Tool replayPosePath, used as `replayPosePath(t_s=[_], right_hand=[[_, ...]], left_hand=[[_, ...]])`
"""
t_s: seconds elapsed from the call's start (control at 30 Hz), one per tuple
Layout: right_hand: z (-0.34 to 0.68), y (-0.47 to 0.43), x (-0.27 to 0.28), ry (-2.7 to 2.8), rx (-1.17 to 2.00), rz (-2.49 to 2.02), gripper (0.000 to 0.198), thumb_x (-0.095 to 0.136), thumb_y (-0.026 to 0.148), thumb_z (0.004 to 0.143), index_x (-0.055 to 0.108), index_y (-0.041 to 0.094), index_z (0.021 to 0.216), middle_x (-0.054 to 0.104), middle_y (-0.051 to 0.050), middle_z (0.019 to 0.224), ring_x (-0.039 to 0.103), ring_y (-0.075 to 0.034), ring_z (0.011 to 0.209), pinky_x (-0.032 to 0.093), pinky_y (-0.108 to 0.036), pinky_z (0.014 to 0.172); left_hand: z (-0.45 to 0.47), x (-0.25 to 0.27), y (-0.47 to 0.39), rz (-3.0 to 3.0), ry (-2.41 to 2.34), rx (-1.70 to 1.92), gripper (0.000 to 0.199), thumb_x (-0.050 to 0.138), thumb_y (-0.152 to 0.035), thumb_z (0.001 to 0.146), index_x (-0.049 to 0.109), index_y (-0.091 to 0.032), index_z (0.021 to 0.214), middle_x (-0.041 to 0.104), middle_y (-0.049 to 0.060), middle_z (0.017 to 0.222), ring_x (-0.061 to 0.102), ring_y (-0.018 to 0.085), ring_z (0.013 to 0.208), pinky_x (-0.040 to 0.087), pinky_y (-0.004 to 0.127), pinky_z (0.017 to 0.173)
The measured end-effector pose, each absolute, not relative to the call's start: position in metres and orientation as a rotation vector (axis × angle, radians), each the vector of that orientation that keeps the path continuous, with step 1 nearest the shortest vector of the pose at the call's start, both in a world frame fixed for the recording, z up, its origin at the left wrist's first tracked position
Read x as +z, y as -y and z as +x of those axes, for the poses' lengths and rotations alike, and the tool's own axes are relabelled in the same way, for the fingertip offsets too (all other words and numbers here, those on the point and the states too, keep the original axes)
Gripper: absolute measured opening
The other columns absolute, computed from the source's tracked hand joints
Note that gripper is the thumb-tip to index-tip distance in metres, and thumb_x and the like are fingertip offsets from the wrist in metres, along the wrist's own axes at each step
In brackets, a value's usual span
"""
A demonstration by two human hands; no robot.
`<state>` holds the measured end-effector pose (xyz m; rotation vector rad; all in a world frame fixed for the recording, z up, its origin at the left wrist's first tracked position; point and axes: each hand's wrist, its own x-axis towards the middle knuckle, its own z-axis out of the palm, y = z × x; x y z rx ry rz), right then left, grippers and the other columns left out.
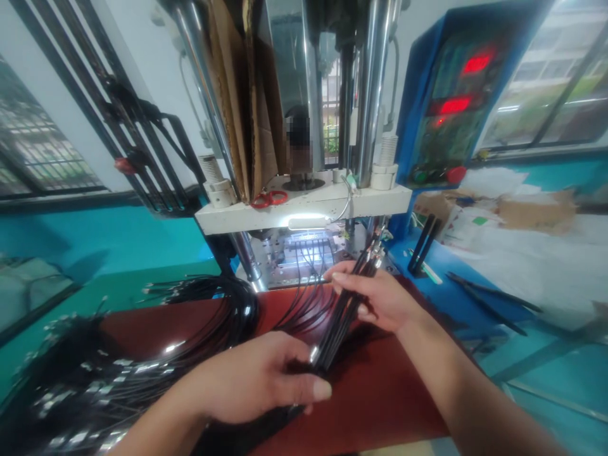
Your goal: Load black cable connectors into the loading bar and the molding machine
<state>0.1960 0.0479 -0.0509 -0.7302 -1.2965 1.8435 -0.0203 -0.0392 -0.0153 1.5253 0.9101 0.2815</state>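
Observation:
A bundle of black cables (339,320) slants over the reddish-brown work surface (380,386), with shiny metal connectors at its upper end. My right hand (373,291) grips the upper part of this bundle between thumb and fingers. Lower down, my left hand (270,377) is curled around the bundle's near end, its thumb lying along the front. Thin dark cables (308,304) run from the lit mould (306,250) of the press toward the bundle. A large heap of black cables (109,380) with metal ends lies to the left of my left hand.
The press's white crossbar (247,218) carries a lamp (308,223) and red-handled scissors (269,199). Blue control box (437,101) with red displays stands right. Long black pliers-like tool (494,301) lies on the blue surface near white bags (532,253). Cardboard (251,95) leans behind the crossbar.

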Motion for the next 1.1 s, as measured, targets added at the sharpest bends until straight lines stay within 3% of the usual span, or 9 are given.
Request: replayPosePath(t_s=[0.1, 0.17, 0.33, 0.47, 0.57, 0.67, 0.77, 0.9, 1.1], right_hand=[[0.194, -0.044, -0.055, 1.507, 2.024, -0.685, 0.03, 0.066, 0.034, 0.08, 0.064, 0.014, 0.101, 0.049, 0.001, 0.066, 0.033, -0.001, 0.038, 0.019, -0.013, 0.031], [0.191, -0.043, -0.059, 1.646, 2.031, -0.727, 0.032, 0.067, 0.035, 0.078, 0.064, 0.012, 0.101, 0.053, -0.002, 0.071, 0.038, -0.002, 0.041, 0.022, -0.013, 0.033], [0.181, -0.048, -0.064, 1.527, 1.801, -0.9, 0.04, 0.068, 0.041, 0.077, 0.06, 0.015, 0.105, 0.055, -0.003, 0.078, 0.052, -0.008, 0.058, 0.042, -0.017, 0.047], [0.172, -0.046, -0.067, 1.529, 1.665, -1.03, 0.03, 0.064, 0.04, 0.08, 0.055, 0.011, 0.081, 0.05, -0.001, 0.069, 0.045, -0.006, 0.054, 0.036, -0.016, 0.044], [0.171, -0.046, -0.07, 1.689, 1.715, -1.059, 0.032, 0.064, 0.042, 0.08, 0.057, 0.014, 0.093, 0.054, -0.002, 0.071, 0.046, -0.008, 0.052, 0.032, -0.018, 0.041], [0.175, -0.054, -0.071, 1.467, 1.547, -1.03, 0.05, 0.067, 0.044, 0.078, 0.054, 0.019, 0.119, 0.06, -0.007, 0.101, 0.059, -0.012, 0.08, 0.048, -0.021, 0.065], [0.176, -0.06, -0.073, 1.491, 1.329, -0.975, 0.046, 0.062, 0.041, 0.083, 0.053, 0.02, 0.123, 0.059, -0.007, 0.112, 0.059, -0.013, 0.097, 0.046, -0.026, 0.087], [0.173, -0.058, -0.077, 1.799, 1.152, -1.062, 0.027, 0.055, 0.038, 0.087, 0.057, 0.019, 0.106, 0.061, -0.001, 0.08, 0.058, -0.014, 0.072, 0.047, -0.029, 0.07], [0.175, -0.059, -0.074, 1.698, 1.02, -1.101, 0.03, 0.052, 0.04, 0.088, 0.062, 0.021, 0.11, 0.061, -0.003, 0.092, 0.058, -0.014, 0.083, 0.046, -0.029, 0.078]], left_hand=[[0.005, -0.032, 0.038, 1.304, -0.714, 0.51, 0.025, 0.065, -0.03, 0.091, 0.061, -0.011, 0.106, 0.063, 0.011, 0.097, 0.06, 0.027, 0.093, 0.046, 0.035, 0.086], [0.023, -0.054, 0.037, 0.975, -0.608, 0.613, 0.028, 0.061, -0.029, 0.092, 0.056, -0.005, 0.106, 0.062, 0.019, 0.093, 0.063, 0.027, 0.081, 0.051, 0.036, 0.076], [0.045, -0.094, 0.045, 0.688, -0.54, 0.888, 0.019, 0.051, -0.021, 0.099, 0.053, -0.005, 0.108, 0.058, 0.016, 0.085, 0.057, 0.016, 0.061, 0.048, 0.022, 0.055], [0.048, -0.093, 0.046, 0.646, -0.61, 0.925, 0.018, 0.046, -0.017, 0.1, 0.054, -0.003, 0.106, 0.058, 0.019, 0.093, 0.058, 0.019, 0.069, 0.051, 0.028, 0.063], [0.052, -0.088, 0.043, 0.64, -0.666, 1.019, 0.016, 0.047, -0.014, 0.099, 0.055, 0.0, 0.098, 0.057, 0.02, 0.094, 0.057, 0.017, 0.069, 0.049, 0.026, 0.064], [0.056, -0.089, 0.045, 0.618, -0.666, 1.032, 0.013, 0.048, -0.013, 0.098, 0.053, -0.001, 0.103, 0.058, 0.019, 0.091, 0.056, 0.017, 0.068, 0.047, 0.023, 0.06], [0.058, -0.092, 0.053, 0.599, -0.66, 0.951, 0.016, 0.052, -0.015, 0.097, 0.052, -0.002, 0.105, 0.058, 0.018, 0.089, 0.057, 0.018, 0.067, 0.047, 0.025, 0.06], [0.061, -0.094, 0.056, 0.584, -0.708, 0.971, 0.015, 0.055, -0.014, 0.093, 0.052, -0.002, 0.103, 0.058, 0.018, 0.088, 0.058, 0.018, 0.066, 0.047, 0.024, 0.059], [0.065, -0.092, 0.047, 0.582, -0.735, 1.012, 0.011, 0.049, -0.01, 0.094, 0.051, -0.003, 0.103, 0.057, 0.014, 0.085, 0.057, 0.018, 0.066, 0.046, 0.024, 0.058]])
